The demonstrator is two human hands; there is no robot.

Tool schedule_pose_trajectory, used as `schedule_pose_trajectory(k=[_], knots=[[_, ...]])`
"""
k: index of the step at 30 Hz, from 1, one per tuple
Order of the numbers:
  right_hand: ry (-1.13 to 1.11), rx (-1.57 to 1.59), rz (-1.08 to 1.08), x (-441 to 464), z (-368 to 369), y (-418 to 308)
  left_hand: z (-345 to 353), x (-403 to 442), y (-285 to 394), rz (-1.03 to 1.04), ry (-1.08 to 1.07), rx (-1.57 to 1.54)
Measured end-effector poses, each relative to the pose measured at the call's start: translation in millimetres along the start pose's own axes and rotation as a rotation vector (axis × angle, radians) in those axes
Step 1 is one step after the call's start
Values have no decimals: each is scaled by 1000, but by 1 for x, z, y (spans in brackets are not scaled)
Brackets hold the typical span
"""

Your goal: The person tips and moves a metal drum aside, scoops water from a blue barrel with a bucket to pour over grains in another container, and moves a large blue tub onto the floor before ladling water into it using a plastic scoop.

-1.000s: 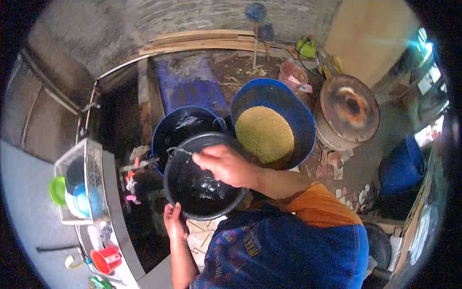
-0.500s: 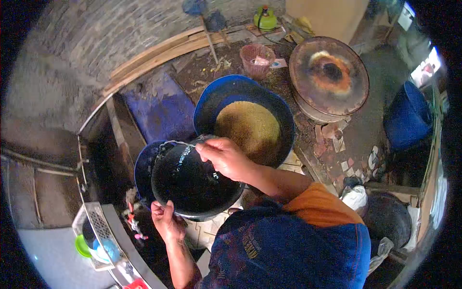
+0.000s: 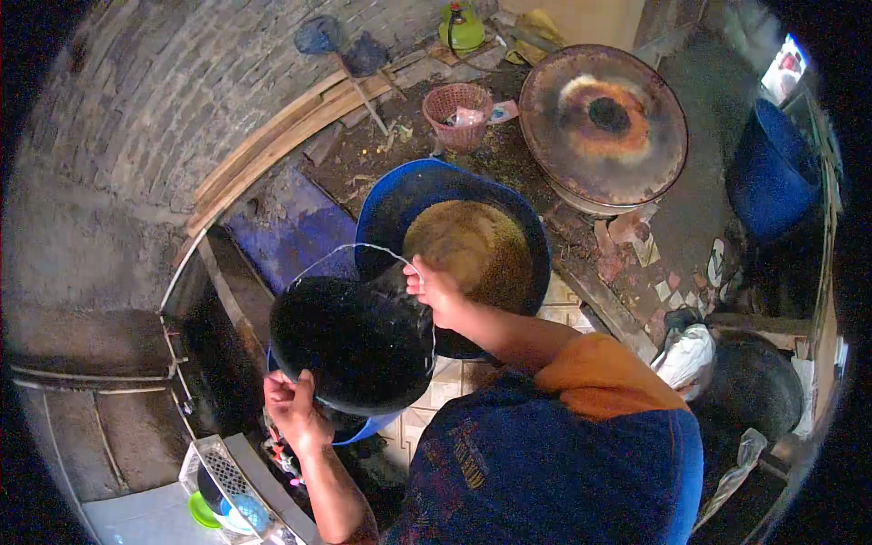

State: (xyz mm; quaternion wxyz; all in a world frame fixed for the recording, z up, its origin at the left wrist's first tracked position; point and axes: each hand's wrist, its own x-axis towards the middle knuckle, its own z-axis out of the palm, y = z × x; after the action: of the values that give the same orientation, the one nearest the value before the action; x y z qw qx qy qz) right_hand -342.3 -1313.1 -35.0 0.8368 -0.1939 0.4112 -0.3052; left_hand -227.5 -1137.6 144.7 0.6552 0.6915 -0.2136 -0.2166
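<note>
A black bucket (image 3: 350, 341) is tipped towards a large blue tub (image 3: 386, 195), its near side overlapping a second blue container (image 3: 365, 431) below. My left hand (image 3: 300, 409) grips the bucket's lower left edge, thumb on top. My right hand (image 3: 436, 291) is closed on the bucket's thin wire handle (image 3: 350, 247), which arches above the far rim. Shiny, clear streaks show at the bucket's right side, near the tub; I cannot tell how much is pouring. Inside the tub lies a mound of yellowish-brown grains (image 3: 472, 241), partly in shadow.
A rusty round drum lid (image 3: 607, 118) stands beyond the tub at right. Behind are a pink basket (image 3: 457, 118) and a green gas cylinder (image 3: 461, 29). A blue barrel (image 3: 772, 177) is far right, and a dish rack (image 3: 218, 481) lower left.
The bucket has tipped further, its dark interior turning away from me. My right hand has shifted right along the wire handle, which now stands up in an arch. The view has also shifted.
</note>
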Motion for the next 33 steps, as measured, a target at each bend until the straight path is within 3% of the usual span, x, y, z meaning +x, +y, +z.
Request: schedule_pose_trajectory(k=[3,7,8,10,13,14,16,23,25,28,30,32,33], knots=[[87,-151,37,35,-14,47,-4,7,-2,5,-33,1],[187,-83,76,65,-11,82,6,13,3,22,-46,41],[187,-83,78,55,0,66,12,15,6,26,-61,77],[354,37,278,36,21,35,27,16,13,30,-75,113],[47,457,335,137,-23,127,53,13,25,15,-142,180],[46,453,338,133,-21,121,52,19,16,133,-166,294],[100,106,22,124,-15,103,68,8,23,100,-204,267],[-82,-37,89,105,18,55,85,1,22,236,-307,511],[-76,247,244,82,39,25,70,6,15,231,-261,497],[-197,284,329,130,10,51,31,24,6,233,-154,459],[-369,78,304,116,1,23,1,33,-4,148,-107,305],[-220,-53,262,84,20,-14,-33,37,-22,120,-81,302],[-269,-56,297,65,32,-34,-47,36,-34,87,-55,244]])
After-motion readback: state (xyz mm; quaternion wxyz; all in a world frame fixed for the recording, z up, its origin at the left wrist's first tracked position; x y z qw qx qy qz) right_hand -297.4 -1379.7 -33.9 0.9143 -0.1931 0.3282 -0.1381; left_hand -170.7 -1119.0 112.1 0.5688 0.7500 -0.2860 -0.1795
